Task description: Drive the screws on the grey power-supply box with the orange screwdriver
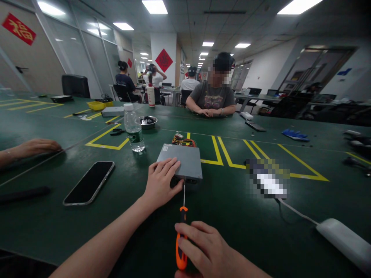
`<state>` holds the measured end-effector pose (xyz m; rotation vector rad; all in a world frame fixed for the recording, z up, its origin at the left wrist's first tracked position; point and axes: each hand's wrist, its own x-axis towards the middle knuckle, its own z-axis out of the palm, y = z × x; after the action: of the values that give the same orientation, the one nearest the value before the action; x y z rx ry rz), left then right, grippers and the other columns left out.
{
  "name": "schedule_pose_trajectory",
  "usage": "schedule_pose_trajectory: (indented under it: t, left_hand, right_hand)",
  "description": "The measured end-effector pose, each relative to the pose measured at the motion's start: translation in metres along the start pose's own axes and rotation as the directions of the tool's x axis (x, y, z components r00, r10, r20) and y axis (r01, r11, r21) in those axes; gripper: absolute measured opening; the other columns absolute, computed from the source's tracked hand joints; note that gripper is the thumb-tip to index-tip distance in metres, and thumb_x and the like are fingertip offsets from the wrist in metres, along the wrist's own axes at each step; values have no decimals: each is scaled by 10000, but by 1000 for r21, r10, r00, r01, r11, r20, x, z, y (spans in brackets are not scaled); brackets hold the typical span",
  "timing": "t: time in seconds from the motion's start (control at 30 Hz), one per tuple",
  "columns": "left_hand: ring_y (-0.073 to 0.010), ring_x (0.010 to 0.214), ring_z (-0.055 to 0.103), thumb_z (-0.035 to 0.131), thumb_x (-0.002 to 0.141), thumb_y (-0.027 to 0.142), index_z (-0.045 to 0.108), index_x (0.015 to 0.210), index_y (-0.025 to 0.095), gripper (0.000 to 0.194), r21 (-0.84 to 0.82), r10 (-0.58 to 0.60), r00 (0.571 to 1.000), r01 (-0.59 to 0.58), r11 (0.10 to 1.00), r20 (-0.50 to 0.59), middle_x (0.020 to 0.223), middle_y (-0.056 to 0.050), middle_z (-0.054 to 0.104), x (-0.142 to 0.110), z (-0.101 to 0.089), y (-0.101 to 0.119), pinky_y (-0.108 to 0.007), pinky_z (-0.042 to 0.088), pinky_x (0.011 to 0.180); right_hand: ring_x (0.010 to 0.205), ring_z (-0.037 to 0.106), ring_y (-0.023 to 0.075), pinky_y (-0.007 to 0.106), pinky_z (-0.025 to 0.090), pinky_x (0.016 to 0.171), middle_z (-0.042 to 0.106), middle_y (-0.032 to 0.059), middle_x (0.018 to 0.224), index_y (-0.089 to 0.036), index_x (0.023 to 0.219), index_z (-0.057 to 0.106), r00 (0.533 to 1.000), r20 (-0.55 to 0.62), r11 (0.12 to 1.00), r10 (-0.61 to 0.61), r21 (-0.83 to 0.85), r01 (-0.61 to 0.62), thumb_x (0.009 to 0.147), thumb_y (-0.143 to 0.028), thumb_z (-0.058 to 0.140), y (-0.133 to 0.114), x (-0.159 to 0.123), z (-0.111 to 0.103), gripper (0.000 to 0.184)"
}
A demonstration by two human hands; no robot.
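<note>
A flat grey computer power supply (188, 162) lies on the green table, with a bundle of coloured wires (185, 141) coming out of its far side. My left hand (162, 179) steadies it, fingers laid across the top and thumb against the near face. In my right hand (203, 247) is an orange and black screwdriver (181, 251), gripped by the handle. Its thin shaft points away from me, and the tip meets the near face of the power supply beside my left thumb. Exactly what the tip touches is too small to make out.
Left of the power supply are a water bottle (134, 131), a phone (89, 183) and a metal bowl (148, 122). Another person's hand (37, 147) rests at far left. A blurred-out device (268, 179) and white power strip (343, 241) lie right. A person (213, 96) sits opposite.
</note>
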<state>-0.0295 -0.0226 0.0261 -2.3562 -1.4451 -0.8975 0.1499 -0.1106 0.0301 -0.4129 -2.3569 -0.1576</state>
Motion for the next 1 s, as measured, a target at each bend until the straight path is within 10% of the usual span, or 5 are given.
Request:
schedule_pose_trajectory:
  t: [1.0]
  left_hand:
    - [-251, 1181, 460, 526, 804, 360, 482, 1232, 229, 450, -18, -12, 1000, 12, 1000, -7, 1301, -58, 529, 0, 2, 0, -438, 293, 936]
  right_hand:
    - [893, 641, 165, 264, 525, 688, 672, 124, 961, -135, 1036, 528, 998, 52, 1000, 25, -15, -24, 995, -369, 246, 1, 2, -7, 369]
